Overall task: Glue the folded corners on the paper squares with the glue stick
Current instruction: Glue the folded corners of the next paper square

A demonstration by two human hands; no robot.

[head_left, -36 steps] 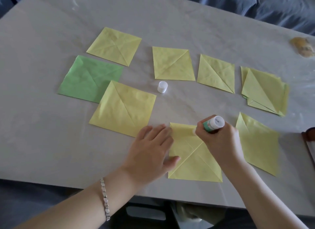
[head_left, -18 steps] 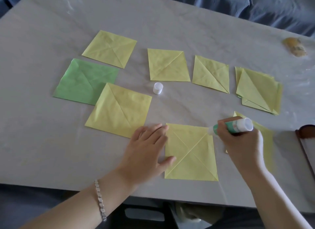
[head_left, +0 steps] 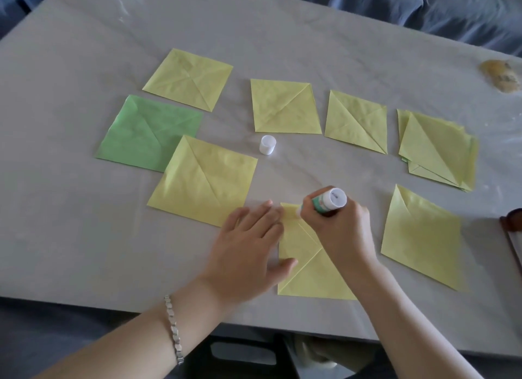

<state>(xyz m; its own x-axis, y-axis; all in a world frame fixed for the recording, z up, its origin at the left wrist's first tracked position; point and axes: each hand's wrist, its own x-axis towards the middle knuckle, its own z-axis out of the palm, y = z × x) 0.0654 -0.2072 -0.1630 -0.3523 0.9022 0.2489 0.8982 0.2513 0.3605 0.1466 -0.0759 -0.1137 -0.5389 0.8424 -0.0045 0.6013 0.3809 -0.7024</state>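
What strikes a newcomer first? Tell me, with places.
Near the front edge, the right hand grips a green-and-white glue stick, tip at the top corner of a yellow folded paper square that the left hand presses flat. One green paper square lies far left; a small white cap stands mid-table.

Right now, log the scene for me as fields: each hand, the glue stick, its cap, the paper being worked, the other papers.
left hand: flat, fingers straight, resting on the near yellow square at its left edge
right hand: grips the glue stick
glue stick: tilted, tip at that square's top left corner
cap: off, on the table beyond the hands
other papers: green square at left; stack of yellow squares at right; five loose yellow squares around
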